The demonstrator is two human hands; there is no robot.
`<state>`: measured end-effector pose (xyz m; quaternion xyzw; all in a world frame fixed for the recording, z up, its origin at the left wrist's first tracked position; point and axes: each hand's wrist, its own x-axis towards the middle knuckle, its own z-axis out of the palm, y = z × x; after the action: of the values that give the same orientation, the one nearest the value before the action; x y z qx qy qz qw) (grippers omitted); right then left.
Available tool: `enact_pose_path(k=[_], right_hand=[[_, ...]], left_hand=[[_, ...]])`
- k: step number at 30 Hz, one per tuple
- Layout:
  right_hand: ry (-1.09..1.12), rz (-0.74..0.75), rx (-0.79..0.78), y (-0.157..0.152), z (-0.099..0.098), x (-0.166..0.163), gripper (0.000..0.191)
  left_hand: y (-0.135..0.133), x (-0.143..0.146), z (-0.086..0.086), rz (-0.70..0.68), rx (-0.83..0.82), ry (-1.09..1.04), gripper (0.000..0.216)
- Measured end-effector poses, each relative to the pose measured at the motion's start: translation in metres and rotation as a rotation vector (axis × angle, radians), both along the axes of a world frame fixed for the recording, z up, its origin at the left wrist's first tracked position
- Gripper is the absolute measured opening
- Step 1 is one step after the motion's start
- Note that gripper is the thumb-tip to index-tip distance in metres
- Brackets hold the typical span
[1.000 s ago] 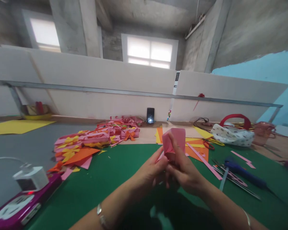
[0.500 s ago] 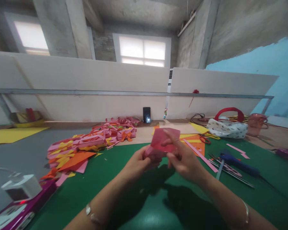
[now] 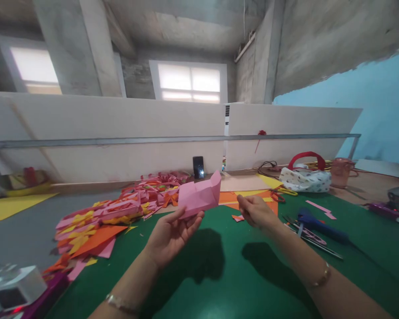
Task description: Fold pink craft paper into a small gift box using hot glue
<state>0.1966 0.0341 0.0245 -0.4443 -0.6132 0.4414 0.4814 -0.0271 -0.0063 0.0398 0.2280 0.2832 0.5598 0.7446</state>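
Observation:
My left hand [image 3: 171,234] is raised palm up above the green mat [image 3: 219,283] and holds a folded pink paper box [image 3: 199,196] by its lower edge between thumb and fingertips. My right hand [image 3: 256,211] hovers to the right of the box, apart from it, fingers curled loosely inward with nothing visible in them. Just below that hand a small pink scrap [image 3: 237,217] lies on the mat.
A heap of pink, orange and yellow paper pieces [image 3: 119,210] lies at left. Orange and yellow sheets [image 3: 249,195], scissors [image 3: 282,191], a blue glue gun [image 3: 319,223], a patterned bag [image 3: 306,177], a phone [image 3: 198,167] against the partition, a purple device [image 3: 23,294] at bottom left.
The right hand has let go of the pink box and pulled away to the right. The left hand has turned palm up, holding the box alone, further left.

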Motion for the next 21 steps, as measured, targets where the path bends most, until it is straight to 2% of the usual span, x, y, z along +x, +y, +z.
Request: enact_pose_path(k=[3, 6, 9, 11, 15, 16, 18, 20, 21], right_hand=[[0.048, 0.04, 0.121, -0.002, -0.004, -0.005, 0.023], [0.069, 0.011, 0.408, -0.008, -0.001, -0.004, 0.046], [-0.124, -0.069, 0.722, -0.014, 0.006, 0.0, 0.046], [-0.298, -0.041, 0.861, -0.018, 0.011, 0.003, 0.042], [-0.448, 0.069, 0.948, -0.019, 0.013, 0.002, 0.02], [-0.449, 0.072, 0.95, -0.019, 0.013, 0.002, 0.015], [-0.458, 0.062, 0.945, -0.018, 0.011, 0.002, 0.011], [-0.514, 0.065, 0.944, -0.019, 0.01, 0.001, 0.013], [-0.558, 0.077, 0.949, -0.02, 0.01, 0.0, 0.015]], left_hand=[[-0.002, 0.003, -0.001, -0.051, -0.001, 0.081, 0.013], [-0.003, 0.006, -0.003, -0.109, 0.058, 0.184, 0.018], [-0.002, 0.005, -0.008, -0.135, 0.106, 0.251, 0.02], [0.0, 0.004, -0.011, -0.136, 0.119, 0.265, 0.018], [0.007, 0.002, -0.018, -0.159, 0.136, 0.32, 0.016], [0.009, 0.002, -0.018, -0.123, 0.143, 0.383, 0.017], [0.01, 0.001, -0.017, 0.079, 0.218, 0.599, 0.023], [0.008, 0.001, -0.014, 0.33, 0.418, 0.872, 0.032], [0.005, 0.002, -0.012, 0.394, 0.55, 0.985, 0.037]])
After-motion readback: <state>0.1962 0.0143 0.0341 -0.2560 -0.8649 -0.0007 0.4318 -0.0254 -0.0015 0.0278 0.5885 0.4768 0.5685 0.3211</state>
